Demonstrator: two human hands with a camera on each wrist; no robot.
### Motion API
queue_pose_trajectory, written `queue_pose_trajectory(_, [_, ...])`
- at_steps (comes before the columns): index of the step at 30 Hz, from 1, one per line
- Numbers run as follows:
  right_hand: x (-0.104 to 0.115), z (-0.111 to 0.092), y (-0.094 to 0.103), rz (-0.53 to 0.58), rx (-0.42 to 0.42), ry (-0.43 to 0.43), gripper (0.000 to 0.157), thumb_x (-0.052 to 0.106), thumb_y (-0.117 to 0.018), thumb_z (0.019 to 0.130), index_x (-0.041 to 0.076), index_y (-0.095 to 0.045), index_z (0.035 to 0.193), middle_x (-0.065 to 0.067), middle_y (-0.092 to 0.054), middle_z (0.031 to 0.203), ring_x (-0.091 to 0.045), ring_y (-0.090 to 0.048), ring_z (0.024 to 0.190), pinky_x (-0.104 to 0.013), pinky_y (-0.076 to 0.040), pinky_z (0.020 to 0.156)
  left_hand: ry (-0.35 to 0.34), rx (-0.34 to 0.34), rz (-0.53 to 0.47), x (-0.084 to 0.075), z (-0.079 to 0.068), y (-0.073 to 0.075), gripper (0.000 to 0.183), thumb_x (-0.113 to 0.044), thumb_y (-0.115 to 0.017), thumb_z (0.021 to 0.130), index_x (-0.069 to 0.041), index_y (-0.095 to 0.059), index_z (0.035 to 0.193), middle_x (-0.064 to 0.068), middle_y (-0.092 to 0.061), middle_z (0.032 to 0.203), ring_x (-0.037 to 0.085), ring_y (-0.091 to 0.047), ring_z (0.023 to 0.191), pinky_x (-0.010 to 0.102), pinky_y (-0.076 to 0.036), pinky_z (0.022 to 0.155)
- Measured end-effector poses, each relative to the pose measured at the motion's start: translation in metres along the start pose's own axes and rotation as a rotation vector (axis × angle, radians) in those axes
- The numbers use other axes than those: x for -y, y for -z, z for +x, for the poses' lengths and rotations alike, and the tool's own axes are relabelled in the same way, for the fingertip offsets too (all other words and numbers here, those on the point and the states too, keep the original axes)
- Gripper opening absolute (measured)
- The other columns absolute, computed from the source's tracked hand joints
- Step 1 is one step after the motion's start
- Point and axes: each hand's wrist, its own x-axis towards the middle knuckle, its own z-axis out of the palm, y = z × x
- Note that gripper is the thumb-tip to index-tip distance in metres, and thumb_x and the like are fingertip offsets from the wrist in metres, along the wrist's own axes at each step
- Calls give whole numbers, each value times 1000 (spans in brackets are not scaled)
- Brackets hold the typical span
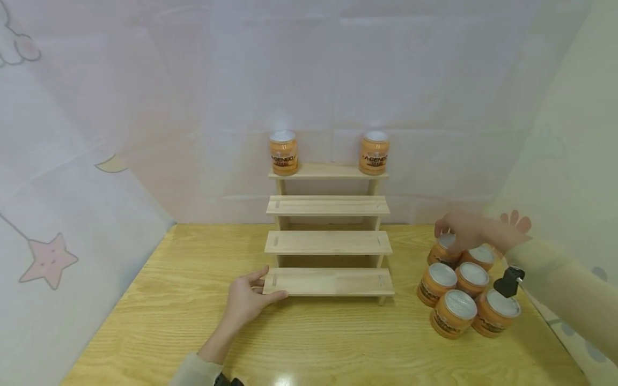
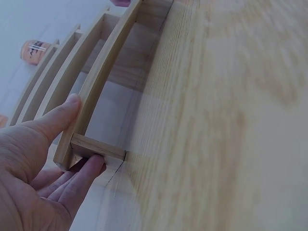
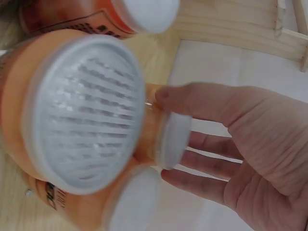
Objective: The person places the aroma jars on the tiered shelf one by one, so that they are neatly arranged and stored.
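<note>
In the head view, my left hand (image 1: 246,297) grips the left end of the lowest step of a wooden tiered shelf (image 1: 328,282). The left wrist view shows the thumb lying along the step's front edge and the fingers tucked beneath it. At the right, my right hand (image 1: 461,228) reaches over the back of a group of orange jars. Its thumb and fingers are round the back-left orange jar (image 1: 443,252), which has a white lid (image 3: 175,140) in the right wrist view. Two more orange jars, the left one (image 1: 284,153) and the right one (image 1: 374,153), stand on the top step.
Several orange jars, among them a front one (image 1: 454,314), crowd close together on the wooden table (image 1: 193,279). A pale patterned cloth (image 1: 241,80) hangs behind and at both sides. The shelf stands near the table's back edge.
</note>
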Motion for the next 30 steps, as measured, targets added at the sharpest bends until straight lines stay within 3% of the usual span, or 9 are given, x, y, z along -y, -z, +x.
queue_pose_trajectory(14, [-8, 1, -8, 18, -51, 18, 35, 23, -90, 74, 14, -73, 103, -2, -70, 101, -18, -62, 88, -32, -51, 69, -6, 10, -2, -1, -2, 0, 95, -33, -100, 74, 1, -57, 151, 15, -76, 114, 25, -79, 96, 26, -63, 67])
queue_pose_trajectory(19, [-7, 1, -2, 44, -75, 29, 34, 22, -91, 72, 15, -74, 100, 0, -68, 99, -16, -59, 85, -31, -49, 68, 7, 22, -40, 0, -3, 2, 96, -31, -100, 74, 1, -54, 152, 13, -77, 112, 26, -79, 100, 27, -65, 72])
queue_pose_trajectory(30, [11, -1, 21, 32, -115, -13, 33, 20, -90, 73, 20, -74, 102, -1, -68, 103, -17, -62, 91, -35, -51, 73, 15, 44, -74, 3, 1, 2, 95, -29, -100, 74, -1, -55, 153, 10, -76, 111, 21, -78, 96, 24, -62, 66])
